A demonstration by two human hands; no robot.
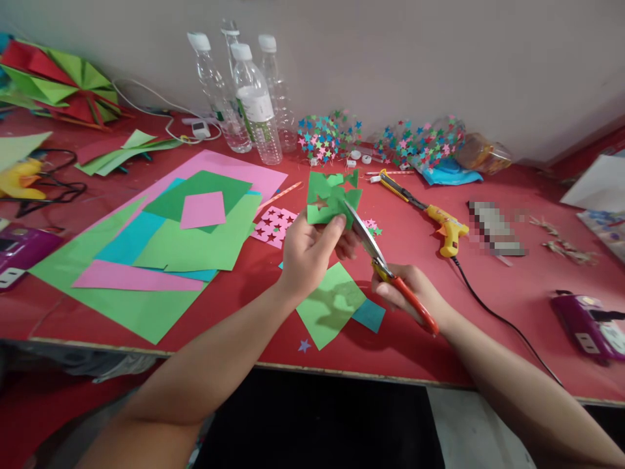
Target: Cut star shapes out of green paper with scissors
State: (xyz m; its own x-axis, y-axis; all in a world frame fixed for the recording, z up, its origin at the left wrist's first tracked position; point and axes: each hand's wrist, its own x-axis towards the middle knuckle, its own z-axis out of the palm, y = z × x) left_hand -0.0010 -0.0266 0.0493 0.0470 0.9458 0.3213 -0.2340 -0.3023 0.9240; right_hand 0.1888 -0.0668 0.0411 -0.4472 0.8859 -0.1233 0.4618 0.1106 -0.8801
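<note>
Between the thumb and fingers of my left hand (312,247) is a piece of dark green paper (319,213) with star-shaped holes and ragged cut edges. My right hand (407,290) grips a pair of scissors (368,241) with red and yellow handles, and their blade tips meet the paper's right side. A pink sheet with star cut-outs (266,228) lies just left of my left hand. Below both hands rest a light green square (322,319), a small teal piece of paper (370,316) and a lone purple star (304,346).
Overlapping coloured sheets (205,247) cover the left of the red table (258,312). Several plastic bottles (256,104) stand by the wall, near clusters of paper stars (322,137). A yellow glue gun (445,228) trails its cord on the right, near a purple power strip (583,322).
</note>
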